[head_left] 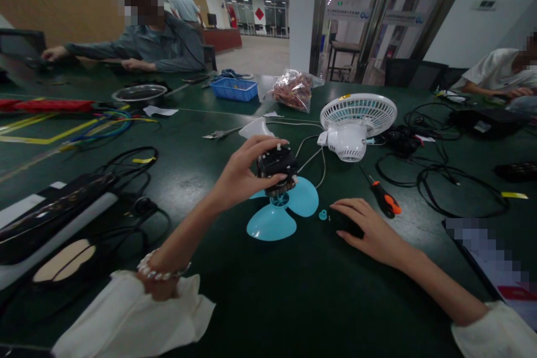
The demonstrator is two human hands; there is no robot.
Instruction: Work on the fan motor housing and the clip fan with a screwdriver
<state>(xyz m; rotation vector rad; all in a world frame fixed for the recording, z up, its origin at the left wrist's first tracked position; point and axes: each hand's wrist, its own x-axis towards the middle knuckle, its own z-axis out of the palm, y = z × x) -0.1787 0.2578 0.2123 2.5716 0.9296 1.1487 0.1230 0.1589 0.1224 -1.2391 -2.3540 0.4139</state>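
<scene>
My left hand (239, 173) is closed round a black fan motor (277, 162) with a small white knob on top. Just under the motor lies a blue fan blade (272, 222) on the dark green table; whether the two touch is hard to make out. My right hand (371, 229) rests low over the table, its fingers stretched out and apart. Beside its fingertips are a small blue cap (323, 215) and a tiny screw-like piece (329, 218). Behind stands the white fan housing with its grille (358, 114), with wires running from it toward the motor.
An orange-and-black screwdriver (385, 198) lies right of the fan. Farther back are a blue basket (234, 89) and a plastic bag (292, 90). Black cables (440, 179) sprawl at the right, and a power strip (54, 207) sits at the left. Other people sit across the table.
</scene>
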